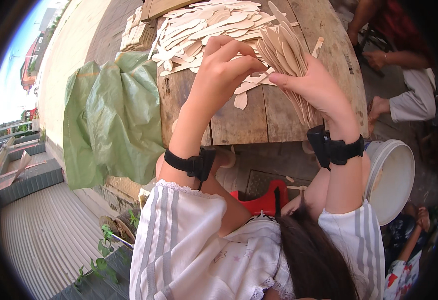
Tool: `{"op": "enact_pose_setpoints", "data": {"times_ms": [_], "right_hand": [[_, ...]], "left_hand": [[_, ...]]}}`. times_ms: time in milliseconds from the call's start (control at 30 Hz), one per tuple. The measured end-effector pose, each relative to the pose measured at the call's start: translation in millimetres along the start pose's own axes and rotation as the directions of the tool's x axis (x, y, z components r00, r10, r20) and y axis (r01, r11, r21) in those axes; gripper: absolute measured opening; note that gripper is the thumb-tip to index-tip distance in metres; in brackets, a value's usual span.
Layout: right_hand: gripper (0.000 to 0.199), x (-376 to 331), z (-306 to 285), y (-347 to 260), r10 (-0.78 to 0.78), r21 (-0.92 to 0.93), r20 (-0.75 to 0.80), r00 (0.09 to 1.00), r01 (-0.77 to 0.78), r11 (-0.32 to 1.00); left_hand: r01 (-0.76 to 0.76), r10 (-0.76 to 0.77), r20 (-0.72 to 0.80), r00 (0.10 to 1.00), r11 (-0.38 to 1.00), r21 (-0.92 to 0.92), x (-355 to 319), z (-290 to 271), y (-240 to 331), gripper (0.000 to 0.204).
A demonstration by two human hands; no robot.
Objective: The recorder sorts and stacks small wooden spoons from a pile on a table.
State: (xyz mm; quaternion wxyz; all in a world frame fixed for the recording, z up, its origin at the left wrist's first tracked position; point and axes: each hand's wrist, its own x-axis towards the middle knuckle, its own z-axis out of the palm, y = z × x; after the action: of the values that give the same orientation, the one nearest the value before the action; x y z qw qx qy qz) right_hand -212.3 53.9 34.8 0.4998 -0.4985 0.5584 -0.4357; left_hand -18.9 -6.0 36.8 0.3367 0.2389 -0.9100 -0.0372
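Right hand [321,90] closed around one bundle [286,57] of flat, pale wooden pieces, thumb across the near side, probably to keep the slim lengths together while their far ends fan out. The bundle is over the right part of the bench [239,122]. At its left side is the left hand [229,62], fingers bent and tips nearly together, perhaps steadying an edge; I cannot tell whether it grips a piece. One loose pile [214,27] covers the far bench, likely kept there to be within reach; its pieces overlap too much to count. Also counted: two black wristbands, one on each arm, one green sheet [114,120] at left, one white bucket [391,185] at right, one red stool [269,197].
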Motion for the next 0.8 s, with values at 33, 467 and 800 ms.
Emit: {"op": "enact_pose_setpoints", "data": {"times_ms": [33, 467, 800], "right_hand": [[0.058, 0, 3, 3, -0.016, 0.052, 0.029, 0.999, 0.015, 0.999], [0.03, 0, 7, 1, 0.054, 0.174, -0.05, 0.997, -0.044, 0.984], [0.026, -4, -2, -3, -0.015, 0.277, -0.155, 0.988, 0.058, 0.959]], "left_hand": [[-0.017, 0.016, -0.052, 0.999, 1.0, -0.023, 1, 2, 0, 0.018], [0.339, -0.313, -0.142, 0.939, 0.912, 0.23, -17, 22, -43, 0.03], [0.314, -0.355, 0.038, 0.934, 0.867, 0.387, -37, 49, -55, 0.021]]}}
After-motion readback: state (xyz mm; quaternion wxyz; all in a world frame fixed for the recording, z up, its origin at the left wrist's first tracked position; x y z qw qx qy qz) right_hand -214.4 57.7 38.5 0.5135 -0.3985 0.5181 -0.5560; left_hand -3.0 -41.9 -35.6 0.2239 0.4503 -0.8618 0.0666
